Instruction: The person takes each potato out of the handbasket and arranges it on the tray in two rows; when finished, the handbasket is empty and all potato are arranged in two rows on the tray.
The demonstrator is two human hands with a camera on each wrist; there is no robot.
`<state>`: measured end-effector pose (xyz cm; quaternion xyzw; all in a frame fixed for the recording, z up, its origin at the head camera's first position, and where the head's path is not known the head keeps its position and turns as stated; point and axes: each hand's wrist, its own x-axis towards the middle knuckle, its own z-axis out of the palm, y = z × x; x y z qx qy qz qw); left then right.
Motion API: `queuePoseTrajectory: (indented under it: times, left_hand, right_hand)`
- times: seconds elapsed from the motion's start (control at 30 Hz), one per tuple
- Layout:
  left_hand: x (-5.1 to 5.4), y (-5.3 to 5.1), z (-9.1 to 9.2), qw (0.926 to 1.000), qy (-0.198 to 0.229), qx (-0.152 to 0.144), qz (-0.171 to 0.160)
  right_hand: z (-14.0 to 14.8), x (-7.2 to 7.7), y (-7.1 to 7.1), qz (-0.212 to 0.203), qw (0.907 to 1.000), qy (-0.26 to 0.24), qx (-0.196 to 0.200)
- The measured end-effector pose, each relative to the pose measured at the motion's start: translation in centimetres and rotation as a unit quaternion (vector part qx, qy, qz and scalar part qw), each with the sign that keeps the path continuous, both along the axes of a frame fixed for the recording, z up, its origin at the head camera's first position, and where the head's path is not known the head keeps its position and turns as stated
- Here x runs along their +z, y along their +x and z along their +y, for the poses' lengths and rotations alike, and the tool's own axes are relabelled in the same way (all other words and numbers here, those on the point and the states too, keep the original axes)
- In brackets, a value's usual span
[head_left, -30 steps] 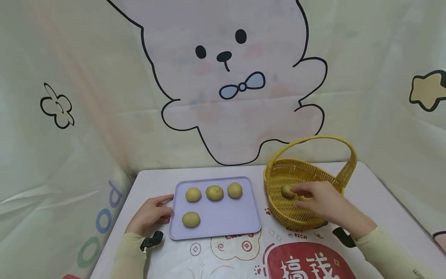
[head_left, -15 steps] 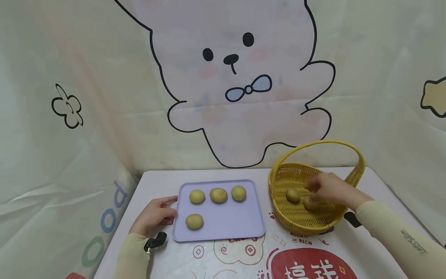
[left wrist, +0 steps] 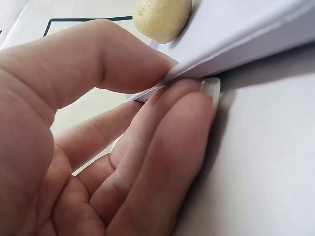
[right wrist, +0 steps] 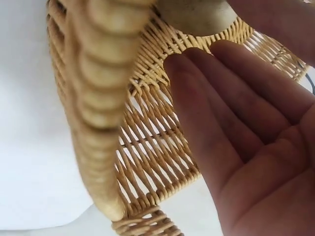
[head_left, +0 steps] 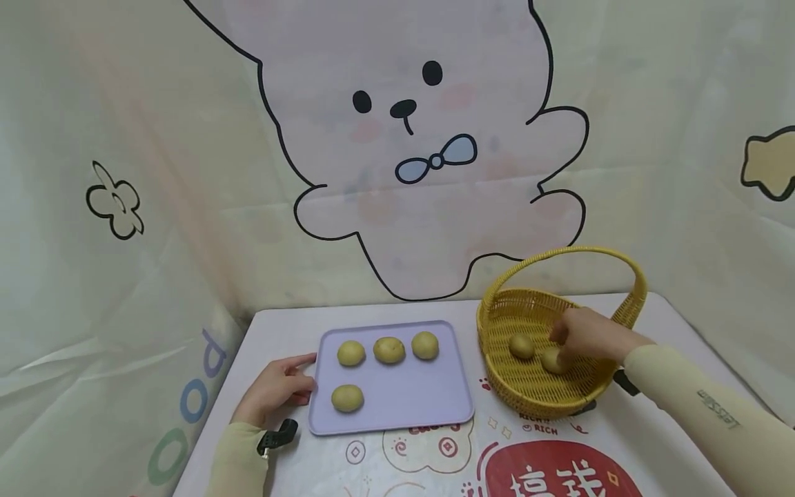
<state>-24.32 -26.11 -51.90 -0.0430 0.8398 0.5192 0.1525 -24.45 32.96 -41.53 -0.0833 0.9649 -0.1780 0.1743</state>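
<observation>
Head view: the left hand (head_left: 273, 388) pinches the left edge of a lilac tray (head_left: 410, 390) bearing four potatoes (head_left: 388, 350). Inside the yellow wicker basket (head_left: 528, 404), the right hand (head_left: 590, 335) hangs at the right one of two more potatoes (head_left: 551, 360), its fingers loosely extended, parted from the thumb.

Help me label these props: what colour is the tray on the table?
The tray is plain pale lilac; the head view shows it best.

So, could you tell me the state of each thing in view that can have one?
Tray: flat
Basket: upright, uncovered
Potatoes: whole, four on the tray, two in the basket
Left hand: holding the tray's edge
Right hand: inside the basket, fingers extended
</observation>
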Motion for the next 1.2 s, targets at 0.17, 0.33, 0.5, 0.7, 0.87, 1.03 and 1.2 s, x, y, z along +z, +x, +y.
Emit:
queuePoseTrajectory:
  times: [0.17,0.33,0.5,0.7,0.87,1.03,1.2]
  left_hand:
    - [-0.2,0.2,-0.2,0.9999,0.009,0.002,0.003]
    - [-0.1,0.1,-0.2,0.9999,0.008,0.006,0.004]
    - [0.0,0.2,-0.2,0.9999,0.009,0.008,0.000]
    - [0.1,0.1,-0.2,0.9999,0.010,0.002,0.007]
    - [-0.2,0.0,-0.1,0.9999,0.013,-0.002,0.004]
    - [-0.5,0.0,-0.3,0.9998,0.018,0.000,0.003]
    - [-0.7,-0.2,-0.4,0.9999,0.015,-0.001,0.004]
  right_hand:
    - [-0.3,-0.2,-0.3,-0.018,0.9998,-0.004,0.002]
    - [-0.7,-0.3,-0.2,-0.013,0.9998,-0.004,0.014]
    - [-0.8,-0.3,-0.2,-0.013,0.9999,0.001,0.010]
    - [-0.8,-0.7,-0.1,0.003,0.9999,0.003,0.016]
    - [-0.5,-0.6,0.2,0.021,0.9997,-0.001,0.017]
    - [-0.5,0.3,0.5,0.059,0.9979,-0.011,0.023]
    - [-0.7,1.6,2.2,0.102,0.9943,-0.031,0.008]
